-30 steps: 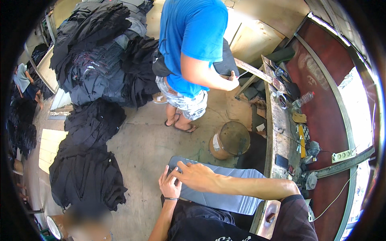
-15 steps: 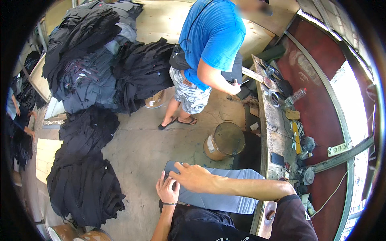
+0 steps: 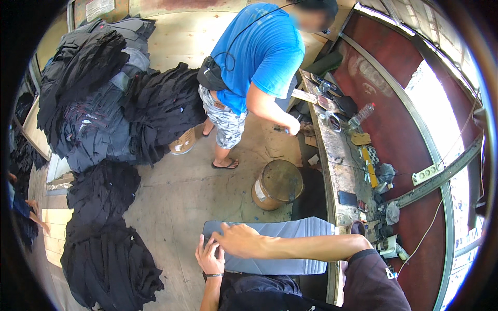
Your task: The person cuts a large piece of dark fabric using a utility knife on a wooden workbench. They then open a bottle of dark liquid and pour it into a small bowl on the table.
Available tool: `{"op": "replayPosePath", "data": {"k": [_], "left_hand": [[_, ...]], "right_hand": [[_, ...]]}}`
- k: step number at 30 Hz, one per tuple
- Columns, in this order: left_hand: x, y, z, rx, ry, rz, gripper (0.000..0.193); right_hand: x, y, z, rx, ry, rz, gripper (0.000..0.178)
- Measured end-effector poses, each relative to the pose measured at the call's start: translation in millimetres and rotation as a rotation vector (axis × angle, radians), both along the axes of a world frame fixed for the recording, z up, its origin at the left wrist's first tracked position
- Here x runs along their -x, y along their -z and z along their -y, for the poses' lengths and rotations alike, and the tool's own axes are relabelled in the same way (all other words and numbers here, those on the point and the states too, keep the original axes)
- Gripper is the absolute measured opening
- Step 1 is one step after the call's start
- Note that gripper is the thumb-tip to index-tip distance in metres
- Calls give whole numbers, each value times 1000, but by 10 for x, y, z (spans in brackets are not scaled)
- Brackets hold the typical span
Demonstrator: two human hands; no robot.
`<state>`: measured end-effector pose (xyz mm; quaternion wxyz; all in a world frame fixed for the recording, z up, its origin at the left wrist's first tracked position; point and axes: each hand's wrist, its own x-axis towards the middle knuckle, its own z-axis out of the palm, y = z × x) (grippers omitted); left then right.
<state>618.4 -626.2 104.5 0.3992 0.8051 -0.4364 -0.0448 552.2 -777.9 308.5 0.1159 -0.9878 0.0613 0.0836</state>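
The grey panel (image 3: 298, 227) lay across the person's lap (image 3: 259, 285), its right end just beside the bench's (image 3: 340, 179) near left edge, probably so the thighs bore its weight and both hands were free. The left hand (image 3: 211, 259) stood at the panel's left edge, fingers partly bent, seemingly to steady that end. The right hand (image 3: 237, 240) met it near the upper left corner, fingertips curled down, forearm level above the surface; whether either pinched anything, I could not tell.
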Motion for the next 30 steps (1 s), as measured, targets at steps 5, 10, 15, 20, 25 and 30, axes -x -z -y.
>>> {"op": "replayPosePath", "data": {"k": [5,10,15,20,25,30], "left_hand": [[-13,5,-1,-30,12,-21,20],[2,14,-8,-36,18,-2,19],[-31,15,1,-25,37,-30,20],[-125,-103,-28,-23,95,-130,28],[-303,-43,-49,79,-85,-442,61],[-723,281,-40,-227,144,-1229,47]], "right_hand": [[-30,9,-18,25,62,-174,30],[-12,17,-5,82,1,107,32],[-57,68,4,-7,83,-244,25],[65,71,-25,58,82,46,30],[120,50,-109,44,64,-86,25],[50,-21,-120,-21,176,-210,25]]}}
